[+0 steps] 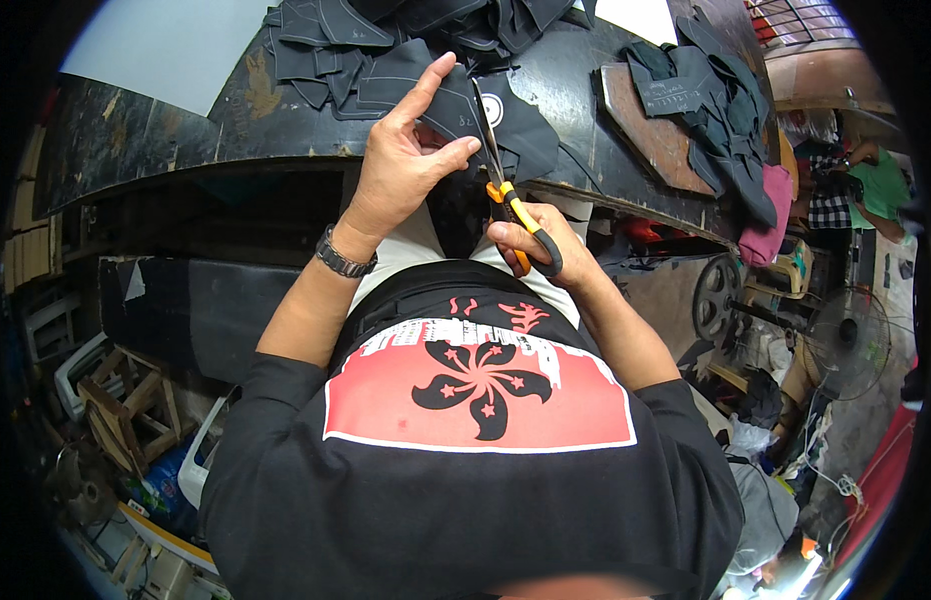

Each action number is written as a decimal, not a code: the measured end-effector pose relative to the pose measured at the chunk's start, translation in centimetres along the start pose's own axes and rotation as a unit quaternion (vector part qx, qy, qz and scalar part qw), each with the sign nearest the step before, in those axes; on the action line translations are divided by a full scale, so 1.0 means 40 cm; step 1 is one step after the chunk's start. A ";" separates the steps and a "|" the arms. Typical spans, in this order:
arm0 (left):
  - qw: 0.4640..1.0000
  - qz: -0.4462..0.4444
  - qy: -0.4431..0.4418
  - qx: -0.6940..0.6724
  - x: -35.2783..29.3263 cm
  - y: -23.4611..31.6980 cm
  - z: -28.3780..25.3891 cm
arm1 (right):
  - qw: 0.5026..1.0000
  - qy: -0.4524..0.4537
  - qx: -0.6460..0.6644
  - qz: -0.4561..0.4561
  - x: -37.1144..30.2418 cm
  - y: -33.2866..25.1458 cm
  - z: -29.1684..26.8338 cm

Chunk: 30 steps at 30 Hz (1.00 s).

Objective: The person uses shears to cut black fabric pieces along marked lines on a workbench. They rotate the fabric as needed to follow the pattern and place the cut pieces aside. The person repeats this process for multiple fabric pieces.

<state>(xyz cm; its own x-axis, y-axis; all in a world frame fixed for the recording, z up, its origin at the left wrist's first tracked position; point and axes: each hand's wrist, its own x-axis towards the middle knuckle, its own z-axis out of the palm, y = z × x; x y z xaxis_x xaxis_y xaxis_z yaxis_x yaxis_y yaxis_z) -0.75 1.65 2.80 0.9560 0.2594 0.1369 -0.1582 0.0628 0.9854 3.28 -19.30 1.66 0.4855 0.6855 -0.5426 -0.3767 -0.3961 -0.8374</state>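
Observation:
My right hand is closed round the yellow, orange and black handles of a pair of scissors. Their long blades point away from me, close together, over the table edge. My left hand is just left of the blades, its index finger stretched forward and thumb held apart from it. Its other fingers are folded and partly hidden. Dark fabric pieces with pale marked outlines lie at these fingers and beyond. A white round disc sits right behind the blades.
More dark cut pieces pile up at the back of the worn black table. Right of it, another heap rests partly on a brown board. A pink cloth, a fan and a person in green are farther right.

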 end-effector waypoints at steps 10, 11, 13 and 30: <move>1.000 -0.009 -0.010 -0.003 0.003 -0.013 -0.001 | 0.999 0.029 -0.042 0.013 -0.024 0.012 0.010; 1.000 -0.010 -0.011 -0.004 0.003 -0.014 -0.002 | 0.998 0.033 -0.048 0.018 -0.027 0.011 0.009; 1.000 -0.010 -0.010 -0.003 0.002 -0.016 -0.003 | 0.998 0.037 -0.054 0.020 -0.029 0.010 0.012; 1.000 0.011 0.000 -0.002 0.005 -0.024 -0.010 | 0.997 -0.017 0.063 0.043 -0.010 0.036 0.005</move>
<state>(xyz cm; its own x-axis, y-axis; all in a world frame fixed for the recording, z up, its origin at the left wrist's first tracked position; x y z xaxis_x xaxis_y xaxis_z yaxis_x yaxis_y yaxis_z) -0.51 2.05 1.84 0.9522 0.2612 0.1586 -0.1802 0.0609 0.9817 2.38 -20.02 0.69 0.4203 0.6736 -0.6080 -0.5132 -0.3761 -0.7715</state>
